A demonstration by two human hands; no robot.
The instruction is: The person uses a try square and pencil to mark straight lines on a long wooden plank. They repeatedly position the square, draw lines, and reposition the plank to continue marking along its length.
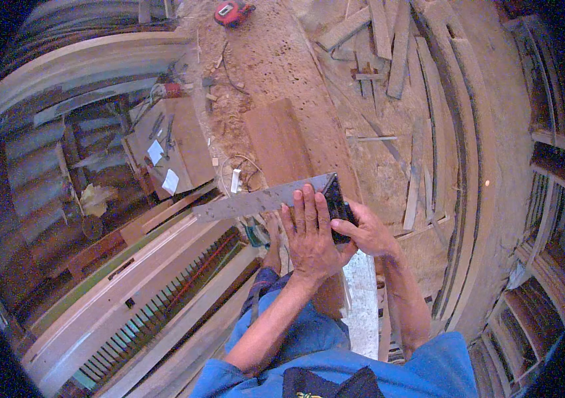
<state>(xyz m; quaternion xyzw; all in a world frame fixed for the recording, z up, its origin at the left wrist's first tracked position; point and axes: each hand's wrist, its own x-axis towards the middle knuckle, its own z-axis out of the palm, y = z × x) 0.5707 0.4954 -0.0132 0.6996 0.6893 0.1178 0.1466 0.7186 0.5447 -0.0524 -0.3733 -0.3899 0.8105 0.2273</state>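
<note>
A grey metal blade (249,202) with a black handle (342,212) is held up in front of my body; its spotted narrower end points left. I cannot tell whether it is a square or a saw. My left hand (312,239) lies against the blade with its fingers stretched along the metal, close to the handle. Around the black handle my right hand (368,229) is closed, thumb across the near side and the other fingers partly hidden behind. A reddish-brown board (281,139) lies just beyond the blade on a dusty, chip-covered plank (256,73).
A red tape measure (231,13) sits at the plank's far end. On the left are a box (179,149) with papers and tools, and a long wooden piece (143,292) beside a row of dark slats. Wood offcuts (398,53) and long boards cover the right floor.
</note>
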